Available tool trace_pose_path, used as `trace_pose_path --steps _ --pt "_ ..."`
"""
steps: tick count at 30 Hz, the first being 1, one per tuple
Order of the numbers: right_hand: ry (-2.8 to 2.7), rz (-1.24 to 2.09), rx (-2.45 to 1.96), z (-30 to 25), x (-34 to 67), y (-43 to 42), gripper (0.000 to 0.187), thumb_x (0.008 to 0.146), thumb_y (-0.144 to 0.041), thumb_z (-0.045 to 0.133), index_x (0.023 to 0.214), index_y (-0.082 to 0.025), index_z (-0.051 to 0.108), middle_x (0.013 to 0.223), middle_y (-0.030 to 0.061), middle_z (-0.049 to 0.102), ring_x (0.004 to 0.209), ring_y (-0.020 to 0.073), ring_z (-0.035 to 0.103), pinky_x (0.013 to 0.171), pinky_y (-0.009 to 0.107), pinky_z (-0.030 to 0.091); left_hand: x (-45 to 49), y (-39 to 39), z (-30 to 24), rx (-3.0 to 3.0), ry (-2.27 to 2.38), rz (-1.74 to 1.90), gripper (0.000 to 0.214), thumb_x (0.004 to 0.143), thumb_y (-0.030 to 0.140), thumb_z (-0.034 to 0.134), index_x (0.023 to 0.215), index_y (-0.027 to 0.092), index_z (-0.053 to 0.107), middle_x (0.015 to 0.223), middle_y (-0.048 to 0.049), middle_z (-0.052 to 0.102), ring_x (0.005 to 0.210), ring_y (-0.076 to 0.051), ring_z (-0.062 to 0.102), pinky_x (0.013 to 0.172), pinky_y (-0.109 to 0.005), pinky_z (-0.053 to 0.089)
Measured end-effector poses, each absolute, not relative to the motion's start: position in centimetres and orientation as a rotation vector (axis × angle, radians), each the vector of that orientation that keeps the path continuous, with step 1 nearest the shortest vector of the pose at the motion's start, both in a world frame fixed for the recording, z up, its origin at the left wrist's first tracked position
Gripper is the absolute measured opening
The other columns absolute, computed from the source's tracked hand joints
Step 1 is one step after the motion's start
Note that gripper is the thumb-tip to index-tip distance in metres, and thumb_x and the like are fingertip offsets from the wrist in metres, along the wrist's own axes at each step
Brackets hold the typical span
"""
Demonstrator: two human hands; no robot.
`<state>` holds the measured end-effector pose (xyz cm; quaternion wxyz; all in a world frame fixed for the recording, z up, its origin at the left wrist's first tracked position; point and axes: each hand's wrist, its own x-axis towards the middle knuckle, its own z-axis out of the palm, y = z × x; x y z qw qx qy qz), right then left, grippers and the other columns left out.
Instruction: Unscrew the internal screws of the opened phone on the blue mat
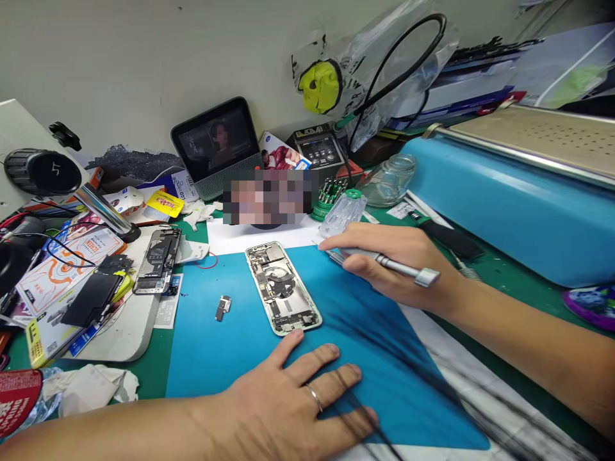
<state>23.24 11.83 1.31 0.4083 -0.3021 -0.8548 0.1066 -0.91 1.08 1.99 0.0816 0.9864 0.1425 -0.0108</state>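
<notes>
An opened phone (283,282) lies on the blue mat (206,358), its circuit boards and metal inner plate exposed. My left hand (293,397) rests on the mat just below it, fingers spread, with a ring on one finger. One fingertip is at the phone's lower edge; whether it presses on it I cannot tell. My right hand (394,266) grips a silver precision screwdriver (403,267) to the right of the phone. The tool is tilted, its thin end pointing left, apart from the phone. A small metal phone part (223,307) lies left of the phone.
Another phone body (157,261) lies at left among boxes by a stand's metal post (106,208). Behind the mat are a screen device (216,147), a green bit holder (330,197) and a glass jar (390,181). A blue machine (485,205) borders the right. Blurred dark strands cross the foreground.
</notes>
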Motion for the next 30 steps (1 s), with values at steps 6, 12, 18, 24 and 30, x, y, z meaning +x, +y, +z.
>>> trace_pose_path --steps 6,12,18,24,30 --pt "-2.125 0.448 -0.81 2.1 22.5 10.7 0.059 0.098 -0.055 0.029 0.063 -0.019 0.059 0.06 0.0027 0.057 0.055 0.0134 0.05 0.055 0.03 0.039 -0.8 1.1 2.2 2.888 0.444 -0.044 0.052 0.101 0.047 0.032 0.145 0.02 0.037 0.153 -0.0111 0.035 0.14 -0.032 0.031 0.113 -0.056 0.026" --pt "-1.928 0.674 -0.982 1.6 21.7 10.3 0.039 0.089 -0.055 0.053 0.069 -0.021 0.054 0.057 -0.0023 0.054 0.047 0.0109 0.049 0.048 0.028 0.04 -0.8 1.1 2.3 2.847 0.431 -0.05 0.058 0.099 0.054 0.033 0.145 0.018 0.037 0.153 -0.0126 0.034 0.141 -0.033 0.03 0.114 -0.057 0.023" --pt "-1.88 0.665 -1.115 0.2 21.4 10.6 0.041 0.082 -0.049 0.068 0.108 -0.022 0.051 0.063 -0.0024 0.066 0.046 0.0134 0.058 0.047 0.026 0.047 -0.9 0.9 2.5 2.843 0.452 -0.07 0.061 0.098 0.057 0.037 0.146 0.019 0.036 0.154 -0.011 0.032 0.142 -0.032 0.027 0.115 -0.057 0.021" --pt "-2.073 0.332 -0.968 -0.7 21.5 10.9 0.041 0.089 -0.036 0.062 0.124 -0.026 0.043 0.073 -0.0028 0.068 0.051 0.0124 0.059 0.051 0.025 0.05 -1.1 0.8 2.7 2.849 0.451 -0.063 0.063 0.097 0.058 0.038 0.147 0.019 0.035 0.155 -0.011 0.032 0.142 -0.032 0.027 0.116 -0.056 0.02" --pt "-2.252 0.255 -0.757 -1.1 22.4 11.4 0.034 0.092 -0.026 0.055 0.124 -0.024 0.045 0.078 -0.0005 0.07 0.061 0.0138 0.066 0.057 0.025 0.055 -0.9 0.8 2.3 2.849 0.448 -0.053 0.063 0.096 0.058 0.04 0.146 0.019 0.036 0.154 -0.0118 0.033 0.141 -0.033 0.028 0.115 -0.057 0.021"
